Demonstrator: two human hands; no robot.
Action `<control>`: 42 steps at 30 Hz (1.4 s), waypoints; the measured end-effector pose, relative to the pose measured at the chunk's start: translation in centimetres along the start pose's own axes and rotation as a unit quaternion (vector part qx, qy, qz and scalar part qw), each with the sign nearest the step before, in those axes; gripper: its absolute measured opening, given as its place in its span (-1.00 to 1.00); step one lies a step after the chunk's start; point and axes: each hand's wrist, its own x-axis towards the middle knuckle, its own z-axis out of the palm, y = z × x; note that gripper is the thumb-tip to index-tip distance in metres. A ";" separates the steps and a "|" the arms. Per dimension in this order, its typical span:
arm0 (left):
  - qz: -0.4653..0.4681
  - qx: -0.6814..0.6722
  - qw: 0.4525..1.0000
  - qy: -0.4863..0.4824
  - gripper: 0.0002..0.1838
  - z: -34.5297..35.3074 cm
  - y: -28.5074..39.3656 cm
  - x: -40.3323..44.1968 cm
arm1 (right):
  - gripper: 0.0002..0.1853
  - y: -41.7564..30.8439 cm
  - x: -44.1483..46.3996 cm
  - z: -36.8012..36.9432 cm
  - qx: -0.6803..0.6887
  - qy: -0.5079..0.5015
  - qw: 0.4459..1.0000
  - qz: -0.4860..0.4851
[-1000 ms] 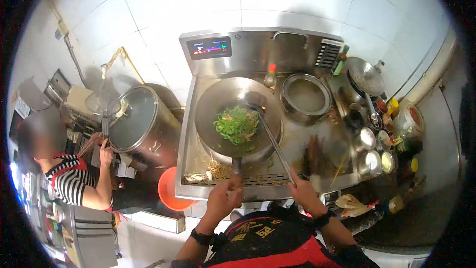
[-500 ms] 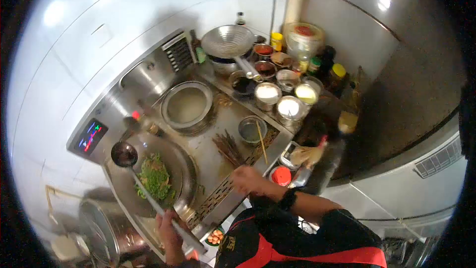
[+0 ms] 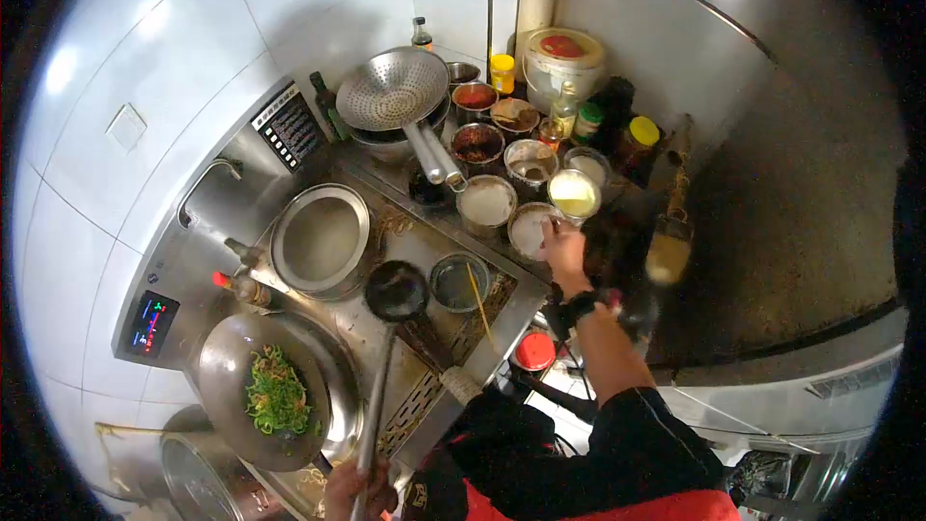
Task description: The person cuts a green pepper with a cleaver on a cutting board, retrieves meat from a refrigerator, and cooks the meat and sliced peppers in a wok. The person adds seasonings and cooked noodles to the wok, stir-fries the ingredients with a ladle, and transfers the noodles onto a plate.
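Note:
At the bottom, my left hand [image 3: 359, 489] is closed round the long handle of a ladle [image 3: 395, 291]. The ladle's dark bowl hangs above the steel worktop, beside a small metal bowl [image 3: 460, 282]. My right hand [image 3: 565, 251] reaches into the near edge of a tub of white seasoning [image 3: 528, 229]. Its fingers are drawn together; what they grip is hidden. On the left, a wok [image 3: 224, 376] holds chopped greens [image 3: 277, 394] mixed with pale shreds.
Several seasoning tubs [image 3: 478, 143] crowd the back right beside a tub of yellowish fat [image 3: 574, 193]. A perforated strainer [image 3: 391, 92] rests on a pot behind. A pot of cloudy liquid [image 3: 323, 239] and a red-capped bottle [image 3: 241, 289] stand near the wok. A brush [image 3: 670, 251] hangs right.
My right hand has moved from the worktop's front edge up to the white seasoning. The ladle has swung right, from over the wok to the worktop. The view has shifted.

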 end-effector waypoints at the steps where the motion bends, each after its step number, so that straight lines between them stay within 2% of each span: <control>1: -0.022 0.002 0.999 -0.028 -0.73 1.0 0.8 0.8 | -0.76 1.1 1.1 0.5 -0.051 0.011 0.994 -0.095; 2: -0.025 0.002 0.999 -0.027 -0.73 2.6 2.2 1.2 | -0.76 1.2 1.3 0.1 -0.052 0.010 0.994 -0.092; 4: -0.030 0.192 0.981 -0.022 -0.64 6.1 5.3 2.1 | -0.78 0.5 1.6 -1.5 -0.164 0.044 0.961 -0.217; 5: -0.056 0.217 0.974 -0.028 -0.57 6.6 5.7 2.7 | -0.78 0.1 1.5 -2.3 -0.166 0.042 0.961 -0.216; 6: -0.058 0.216 0.974 -0.027 -0.57 7.1 5.7 3.4 | -0.79 -0.2 1.2 -3.0 -0.131 0.034 0.979 -0.153; 7: -0.061 0.156 0.984 -0.061 -0.59 7.6 5.7 4.0 | -0.79 -0.2 0.9 -3.3 -0.096 0.026 0.991 -0.090; 8: -0.065 0.096 0.989 -0.096 -0.61 8.2 5.8 4.4 | -0.79 0.8 0.8 -3.0 -0.096 0.024 0.991 -0.086; 10: -0.076 0.098 0.987 -0.102 -0.61 9.4 6.6 5.0 | -0.80 2.7 0.7 -2.4 -0.082 0.003 0.993 -0.080; 11: -0.081 0.097 0.986 -0.109 -0.61 9.9 6.9 5.3 | -0.80 0.9 0.4 -2.4 -0.014 -0.018 1.000 0.012; 14: -0.102 0.106 0.984 -0.096 -0.62 10.1 6.7 6.6 | -0.79 2.2 0.9 -1.6 0.063 -0.003 0.996 0.065; 18: -0.147 0.117 0.978 -0.085 -0.62 10.7 7.2 7.6 | -0.80 4.2 1.2 -2.6 0.007 0.072 0.997 0.014; 20: -0.152 0.099 0.978 -0.102 -0.63 10.9 7.2 7.8 | -0.80 4.9 1.1 -3.8 0.129 0.070 0.988 0.055; 23: -0.126 0.095 0.981 -0.113 -0.65 11.7 7.6 7.9 | -0.82 5.2 1.0 -5.0 0.136 0.084 0.985 0.063; 26: -0.107 0.120 0.980 -0.116 -0.67 13.3 8.8 7.9 | -0.83 1.7 0.1 -6.8 0.146 0.067 0.984 0.078; 29: -0.104 0.135 0.981 -0.098 -0.68 14.8 9.4 8.2 | -0.84 -3.1 -1.0 -6.4 0.299 0.017 0.951 0.072; 30: -0.102 0.133 0.981 -0.095 -0.68 15.0 9.7 8.2 | -0.84 -4.2 -0.8 -5.7 0.300 0.014 0.951 0.070; 31: -0.108 0.117 0.982 -0.098 -0.68 15.3 10.0 8.0 | -0.83 -5.2 -0.3 -5.0 0.133 -0.008 0.990 0.047; 32: -0.113 0.102 0.983 -0.103 -0.68 15.5 10.3 7.8 | -0.82 -5.8 0.4 -4.6 -0.038 -0.027 0.999 0.022; 34: -0.117 0.130 0.979 -0.104 -0.68 14.6 10.3 7.5 | -0.78 -2.6 2.8 -0.9 0.007 -0.045 0.998 0.034; 36: -0.123 0.156 0.975 -0.100 -0.68 13.5 9.9 7.2 | -0.74 -0.9 4.3 3.0 0.034 -0.109 0.985 -0.128; 38: -0.128 0.234 0.964 -0.014 -0.61 12.7 9.4 7.0 | -0.75 -1.5 4.9 5.9 0.029 -0.117 0.984 -0.133; 40: -0.126 0.197 0.972 -0.016 -0.62 12.1 9.5 6.7 | -0.74 -1.7 5.0 7.4 0.024 -0.124 0.982 -0.141; 42: -0.123 0.161 0.979 -0.018 -0.63 11.7 9.4 6.6 | -0.74 -1.6 4.4 8.2 0.025 -0.191 0.976 -0.097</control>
